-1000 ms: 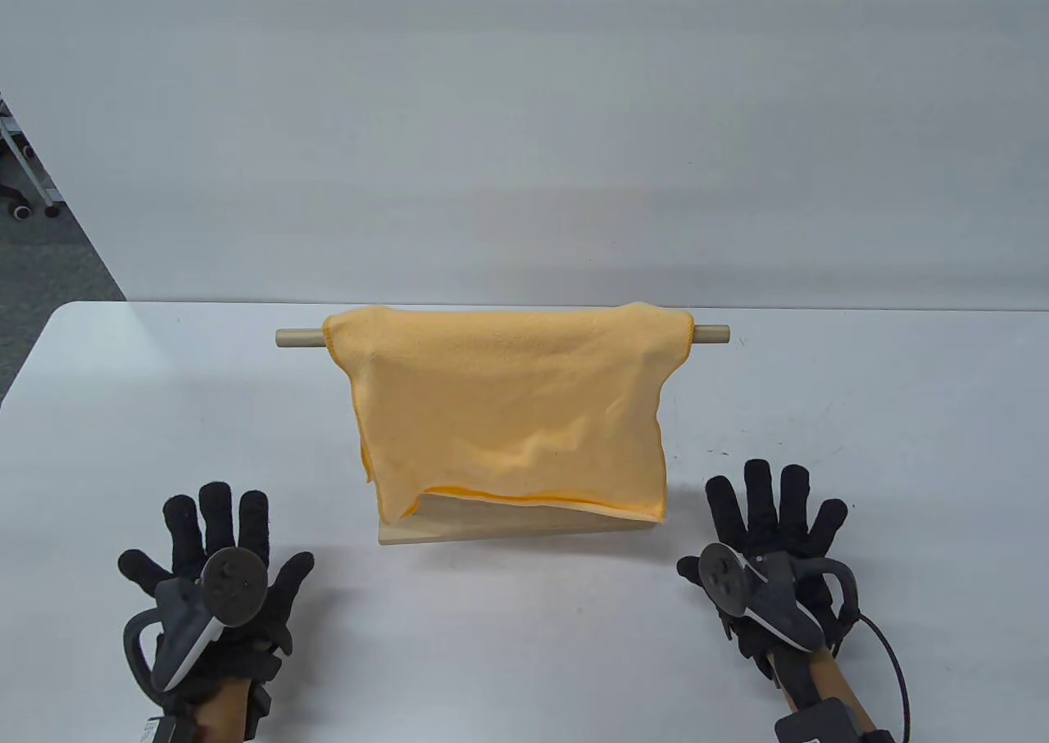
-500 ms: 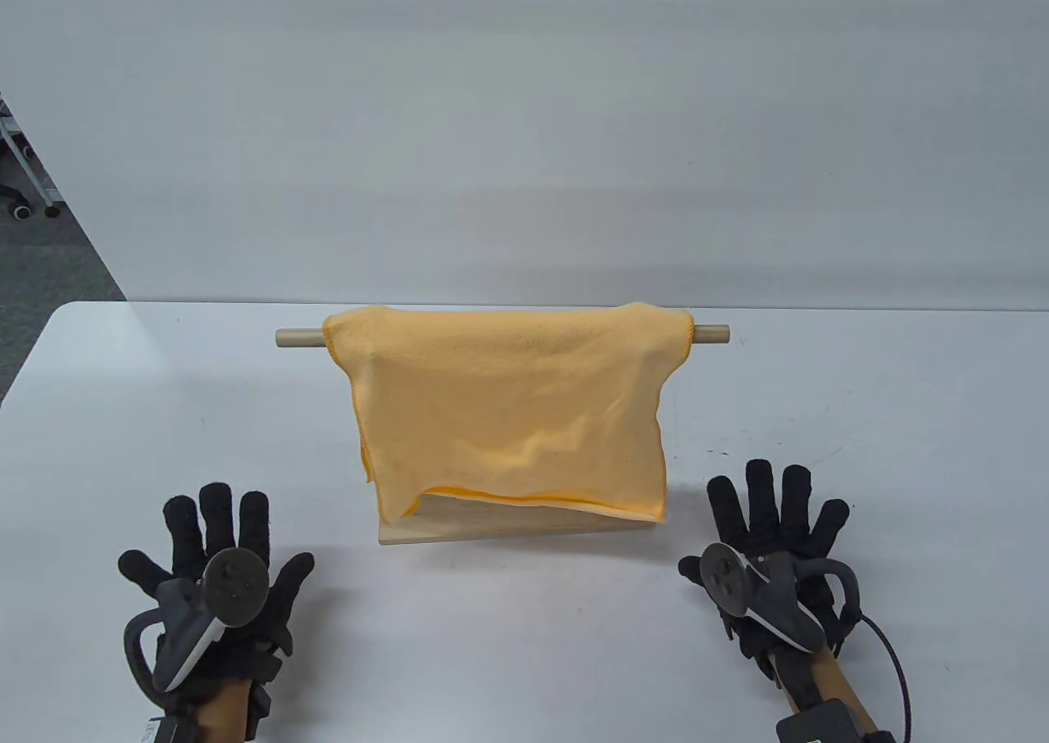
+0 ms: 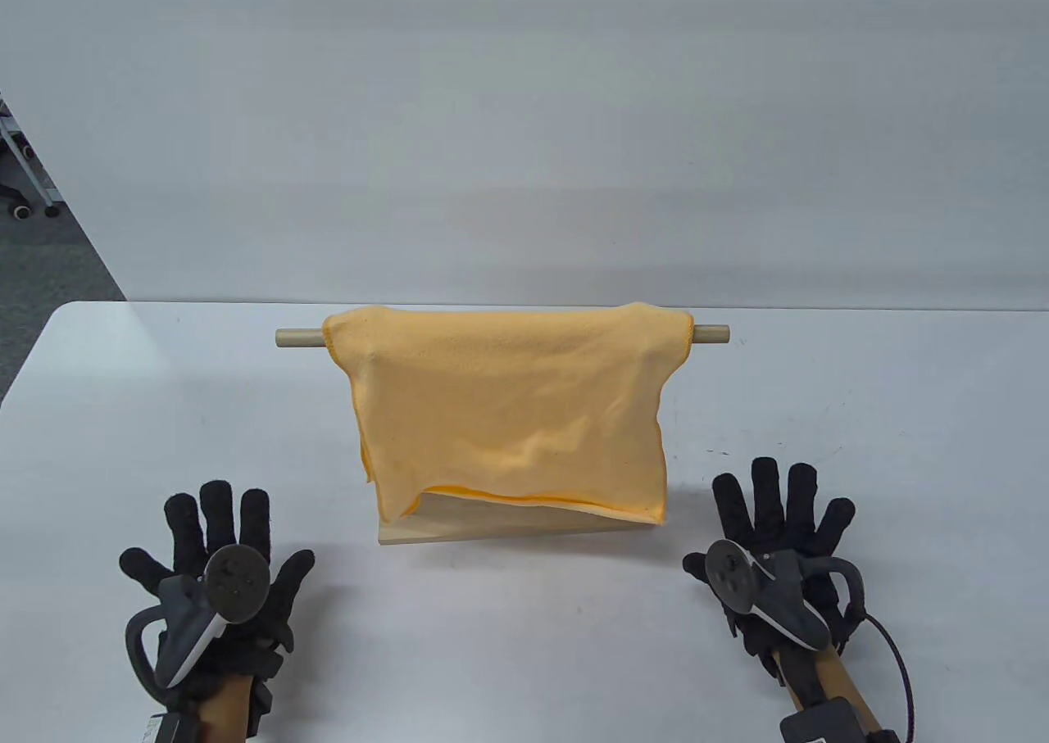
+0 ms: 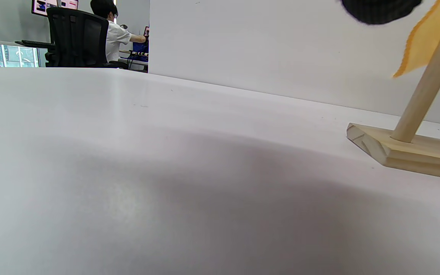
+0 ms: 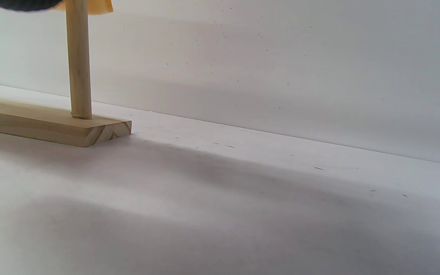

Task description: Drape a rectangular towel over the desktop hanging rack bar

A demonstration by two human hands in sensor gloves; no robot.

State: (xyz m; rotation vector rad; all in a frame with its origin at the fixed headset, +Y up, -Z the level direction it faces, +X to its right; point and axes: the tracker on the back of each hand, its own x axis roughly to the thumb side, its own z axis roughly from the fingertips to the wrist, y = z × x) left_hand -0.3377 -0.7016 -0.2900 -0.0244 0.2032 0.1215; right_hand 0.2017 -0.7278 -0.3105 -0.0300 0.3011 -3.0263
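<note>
A white table (image 3: 524, 661) fills the lower half of the table view, backed by a plain grey wall (image 3: 524, 120). At the far left, a strip of dark floor holds the wheeled foot of a chair (image 3: 20, 210); in the left wrist view a seated person in a white shirt (image 4: 115, 36) works at a distant desk behind a black office chair (image 4: 76, 36).

The wooden rack stands mid-table on a flat plank base (image 3: 492, 526). Its round bar (image 3: 711, 334) runs left to right across the table view, with both bare ends poking out past the cloth. The wrist views each show one upright post (image 5: 78, 61) set into an end of the base.

The orange towel (image 3: 508, 407) lies draped over the bar, with its long axis along the bar. Its near flap hangs down toward the camera and hides most of the base. The lower hem sags unevenly, the bottom left corner curled inward, and a second hem shows just behind the first.

The left hand (image 3: 217, 571) rests palm down on the table, left of the base, with fingers spread and holding nothing. The right hand (image 3: 774, 559) lies the same way, right of the base, also flat and empty. Both sit well apart from the towel and from each other, with bare tabletop between them and the rack.
</note>
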